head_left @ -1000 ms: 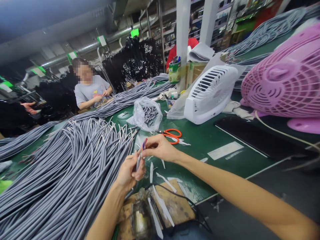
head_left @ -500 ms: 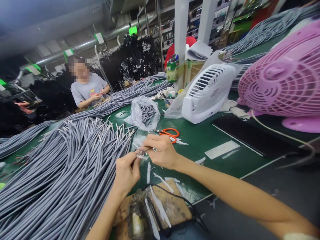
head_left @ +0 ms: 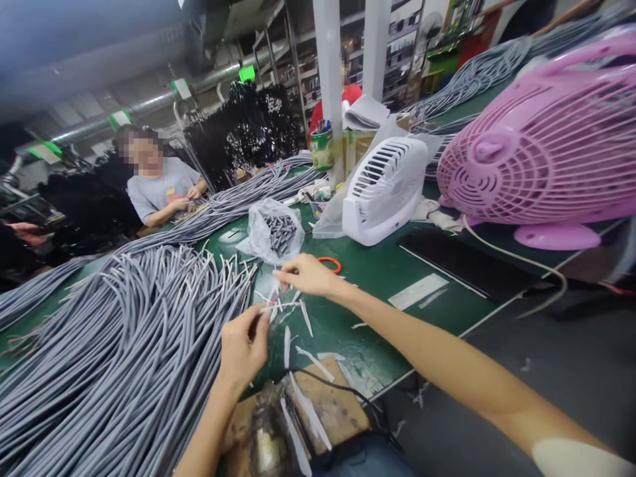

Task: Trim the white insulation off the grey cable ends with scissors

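The left hand (head_left: 243, 344) is at the near middle of the green surface (head_left: 397, 265), with its thumb and fingers closed in a pinch on the near end of a short bundle of thin, reddish and pale wire strands (head_left: 272, 299). The right hand (head_left: 305, 273) lies just beyond it, farther and to the right, with its thumb and forefinger drawn narrowly together at the far tip of the wire strands. The strands are too fine and blurred to tell whether it truly grips them. The wire strands sit in the gap between the two hands, just above the surface. Their long axis slants from the left hand at near left up to the right hand's fingertips at far right.

A broad heap of long grey round cables (head_left: 124, 344) covers the left of the surface, its cut ends pointing towards the hands. White paper-like slivers (head_left: 307, 318) are scattered around and nearer than the hands. A brown wooden block (head_left: 328, 404) sits at the near edge.

Beyond the hands lies a clear plastic bag of small dark grey parts (head_left: 273, 232). The loop of orange-handled scissors (head_left: 332, 263) peeks out from behind the right hand. A white plastic fan (head_left: 382, 192) stands farther right, and a pink plastic fan (head_left: 536, 139) stands at far right. At far left, a person in a grey T-shirt (head_left: 159, 189) sits behind the cables.
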Demonstrator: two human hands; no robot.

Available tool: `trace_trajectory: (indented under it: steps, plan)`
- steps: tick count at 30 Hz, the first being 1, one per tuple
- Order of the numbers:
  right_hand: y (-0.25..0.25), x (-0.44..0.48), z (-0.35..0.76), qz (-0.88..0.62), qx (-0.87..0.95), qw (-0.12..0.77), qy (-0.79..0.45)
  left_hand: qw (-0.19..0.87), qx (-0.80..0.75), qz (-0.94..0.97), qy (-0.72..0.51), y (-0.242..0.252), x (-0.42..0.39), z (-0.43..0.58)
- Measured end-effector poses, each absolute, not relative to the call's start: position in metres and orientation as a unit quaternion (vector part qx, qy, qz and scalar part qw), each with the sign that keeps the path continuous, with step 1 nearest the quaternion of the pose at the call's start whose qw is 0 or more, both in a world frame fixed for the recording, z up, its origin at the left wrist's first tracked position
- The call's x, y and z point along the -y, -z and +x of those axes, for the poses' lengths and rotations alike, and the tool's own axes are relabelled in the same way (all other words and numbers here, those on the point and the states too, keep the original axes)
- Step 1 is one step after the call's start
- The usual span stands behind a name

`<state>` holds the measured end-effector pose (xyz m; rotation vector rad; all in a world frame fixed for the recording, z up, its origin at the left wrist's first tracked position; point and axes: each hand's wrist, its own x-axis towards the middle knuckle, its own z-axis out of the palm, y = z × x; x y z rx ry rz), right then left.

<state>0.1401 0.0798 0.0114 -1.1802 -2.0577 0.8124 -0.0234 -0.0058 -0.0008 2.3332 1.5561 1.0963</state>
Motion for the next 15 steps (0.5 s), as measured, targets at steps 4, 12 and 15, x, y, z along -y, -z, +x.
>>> trace_trajectory:
  steps: [4,12,15]
  plan:
    - [-0.014,-0.086,0.153,-0.518,0.818,0.171,-0.184,0.128,-0.562,0.692,-0.435,0.007,0.000,-0.028]
    - [-0.008,-0.087,0.159,-0.586,0.798,0.057,-0.128,0.088,-0.580,0.679,-0.441,0.006,0.000,-0.033]
    - [-0.005,-0.095,0.162,-0.616,0.776,0.050,-0.121,0.116,-0.574,0.685,-0.433,0.006,-0.001,-0.036]
